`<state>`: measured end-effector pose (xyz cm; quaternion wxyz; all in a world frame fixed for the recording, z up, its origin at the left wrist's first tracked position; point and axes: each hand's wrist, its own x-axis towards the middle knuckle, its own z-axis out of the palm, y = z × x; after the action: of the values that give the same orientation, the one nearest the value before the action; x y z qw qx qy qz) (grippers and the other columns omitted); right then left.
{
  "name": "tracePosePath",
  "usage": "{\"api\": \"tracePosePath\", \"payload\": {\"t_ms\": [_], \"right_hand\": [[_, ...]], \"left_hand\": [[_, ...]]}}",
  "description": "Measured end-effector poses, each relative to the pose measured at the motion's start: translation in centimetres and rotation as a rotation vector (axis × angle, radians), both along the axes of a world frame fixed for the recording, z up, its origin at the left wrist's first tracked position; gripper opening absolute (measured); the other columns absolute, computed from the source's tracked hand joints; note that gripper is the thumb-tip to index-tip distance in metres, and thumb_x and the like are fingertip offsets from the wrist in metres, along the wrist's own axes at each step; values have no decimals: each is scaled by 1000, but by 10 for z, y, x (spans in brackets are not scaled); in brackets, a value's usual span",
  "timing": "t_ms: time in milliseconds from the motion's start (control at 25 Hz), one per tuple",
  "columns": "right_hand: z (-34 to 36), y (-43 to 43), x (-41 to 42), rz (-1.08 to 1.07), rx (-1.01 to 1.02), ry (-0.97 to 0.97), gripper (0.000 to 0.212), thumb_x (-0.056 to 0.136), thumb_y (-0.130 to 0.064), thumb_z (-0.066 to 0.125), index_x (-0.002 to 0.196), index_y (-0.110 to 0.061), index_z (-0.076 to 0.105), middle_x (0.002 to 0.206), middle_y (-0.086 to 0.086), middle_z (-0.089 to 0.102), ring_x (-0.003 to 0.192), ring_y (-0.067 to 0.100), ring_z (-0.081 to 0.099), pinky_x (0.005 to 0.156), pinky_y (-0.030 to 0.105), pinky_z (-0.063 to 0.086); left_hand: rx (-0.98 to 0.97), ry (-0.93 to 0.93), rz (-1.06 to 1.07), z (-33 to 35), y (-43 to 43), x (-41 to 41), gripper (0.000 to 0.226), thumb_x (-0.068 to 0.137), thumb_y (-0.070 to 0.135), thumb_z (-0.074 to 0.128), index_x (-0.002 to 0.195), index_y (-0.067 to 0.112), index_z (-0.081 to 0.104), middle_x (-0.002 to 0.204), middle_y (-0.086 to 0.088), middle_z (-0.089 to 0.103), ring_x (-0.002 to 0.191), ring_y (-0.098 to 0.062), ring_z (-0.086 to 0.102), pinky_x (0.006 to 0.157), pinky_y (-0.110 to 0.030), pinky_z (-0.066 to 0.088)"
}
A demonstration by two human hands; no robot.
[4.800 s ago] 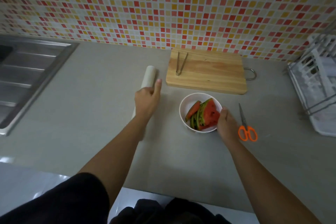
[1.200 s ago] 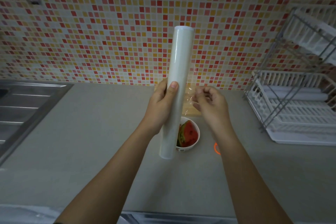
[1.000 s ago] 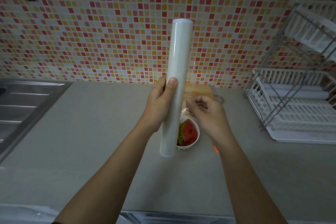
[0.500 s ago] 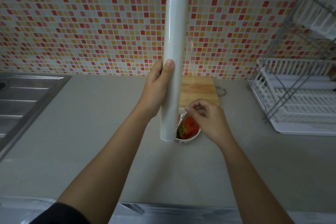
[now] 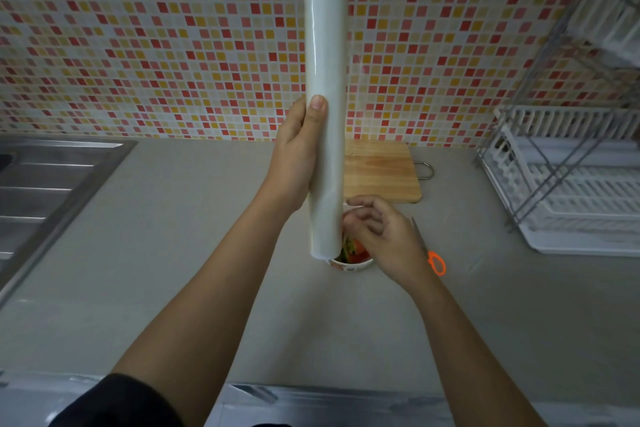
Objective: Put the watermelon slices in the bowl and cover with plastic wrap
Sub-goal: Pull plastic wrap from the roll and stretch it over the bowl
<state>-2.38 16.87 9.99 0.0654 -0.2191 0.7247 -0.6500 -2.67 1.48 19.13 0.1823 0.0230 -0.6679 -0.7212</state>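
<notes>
The watermelon slices point(image 5: 356, 248) are sitting in the white bowl point(image 5: 358, 266) on the bench point(image 5: 173, 253), and the right grip point(image 5: 384, 236) is hovering right over them, fingers curled, too blurred to tell whether it is pinching anything. The left grip point(image 5: 299, 163) is wrapping round the plastic wrap roll point(image 5: 325, 62), holding it upright, its lower end overlapping the bowl's left rim. Behind, a wooden cutting board point(image 5: 381, 170) is lying by the tiled wall point(image 5: 173, 45), with orange-handled scissors point(image 5: 437, 263) lying right of the bowl, a dish rack point(image 5: 571, 184) far right and a steel sink point(image 5: 41, 191) far left.
</notes>
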Motion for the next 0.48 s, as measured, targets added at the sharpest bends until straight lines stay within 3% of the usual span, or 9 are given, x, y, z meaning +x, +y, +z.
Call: {"api": "tracePosePath", "payload": {"t_ms": [80, 160, 280, 400, 480], "right_hand": [[-3, 1, -2, 16, -10, 24, 26, 79, -17, 70, 95, -35, 61, 75, -16, 68, 74, 3, 66, 67, 11, 47], [-9, 6, -5, 6, -17, 36, 30, 78, -17, 70, 99, -38, 61, 74, -12, 67, 73, 7, 67, 68, 13, 47], [-19, 15, -1, 42, -32, 18, 30, 76, -25, 68, 101, -40, 61, 79, -11, 68, 76, 9, 66, 72, 17, 49], [-11, 7, -12, -42, -84, -47, 26, 80, -51, 54, 100, -37, 63, 87, -10, 69, 81, 8, 65, 76, 28, 51], [15, -10, -30, -145, -78, -131, 52, 75, -75, 32, 93, -38, 64, 82, -10, 66, 72, 6, 63, 64, 29, 49]], "left_hand": [[14, 3, 3, 2, 0, -1, 27, 88, 49, 49, 85, 26, 62, 78, 2, 57, 78, -22, 55, 80, -57, 50], [48, -5, -15, 2, -1, -3, 25, 88, 48, 50, 85, 27, 64, 77, 3, 59, 76, -19, 57, 78, -51, 51], [72, -50, -59, -4, 0, -5, 25, 88, 48, 52, 85, 26, 64, 80, -3, 59, 78, -25, 56, 81, -53, 50], [6, -121, -57, -14, 4, -5, 30, 89, 50, 50, 92, 23, 62, 89, -8, 60, 82, -24, 58, 80, -45, 50], [-59, -156, -36, -23, 9, -3, 33, 92, 50, 47, 99, 22, 63, 94, -2, 66, 85, -17, 63, 83, -39, 51]]}}
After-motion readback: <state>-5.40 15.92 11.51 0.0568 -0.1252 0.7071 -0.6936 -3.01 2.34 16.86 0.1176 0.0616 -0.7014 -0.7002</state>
